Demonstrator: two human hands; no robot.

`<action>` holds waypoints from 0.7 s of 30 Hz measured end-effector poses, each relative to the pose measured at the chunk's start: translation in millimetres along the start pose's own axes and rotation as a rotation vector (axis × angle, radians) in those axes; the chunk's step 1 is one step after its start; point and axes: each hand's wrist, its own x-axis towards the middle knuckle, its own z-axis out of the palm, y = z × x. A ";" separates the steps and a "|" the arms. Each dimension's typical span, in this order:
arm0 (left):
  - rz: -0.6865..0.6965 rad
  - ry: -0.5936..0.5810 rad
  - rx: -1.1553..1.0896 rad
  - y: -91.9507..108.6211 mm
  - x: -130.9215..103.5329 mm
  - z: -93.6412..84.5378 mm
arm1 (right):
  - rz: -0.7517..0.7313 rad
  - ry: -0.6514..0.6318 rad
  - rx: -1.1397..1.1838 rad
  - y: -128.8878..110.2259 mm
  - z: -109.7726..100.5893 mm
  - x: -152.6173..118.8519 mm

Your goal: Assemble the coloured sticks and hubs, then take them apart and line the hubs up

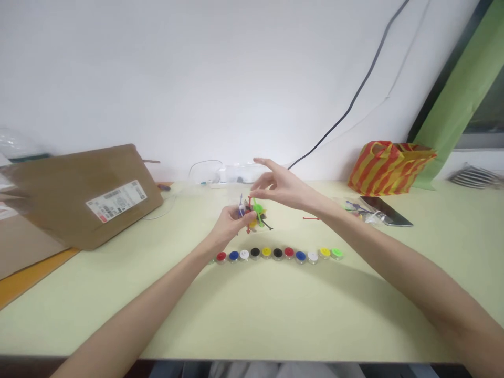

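Above the middle of the table, my left hand [228, 223] is closed around a cluster of small coloured plastic pieces [258, 210]. Green, red, blue, white, yellow and black parts show, with thin sticks jutting out. My right hand [281, 184] is over the cluster, thumb and fingertips drawn together at the upper end of a red stick [249, 200], one finger stretched out. The exact contact is too small to make out. Nearer to me lies a row of small round coloured discs, among them a red disc [289, 252] and a bright green disc [336, 253].
A cardboard piece with a label [74, 197] leans at the left. To the right are a red-yellow striped bag [388, 168], a dark tablet-like slab [388, 211] and a plastic bag of coloured pieces [362, 210]. A red stick [311, 218] lies beyond the row. A black cable [354, 100] hangs along the wall.
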 end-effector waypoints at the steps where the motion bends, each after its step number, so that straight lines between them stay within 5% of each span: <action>1: -0.002 -0.018 -0.019 0.3 -0.6 1.3 | 0.018 0.013 0.035 0.0 1.6 0.2; 7: 0.091 0.031 -0.142 4.3 -1.9 6.4 | 0.055 0.064 0.096 -0.7 7.0 1.5; 14: 0.090 0.245 -0.120 4.7 2.3 1.8 | -0.027 0.143 -0.042 13.2 25.7 4.2; 21: 0.107 0.303 -0.156 4.7 4.8 -2.4 | -0.035 0.235 -0.155 23.9 15.4 5.6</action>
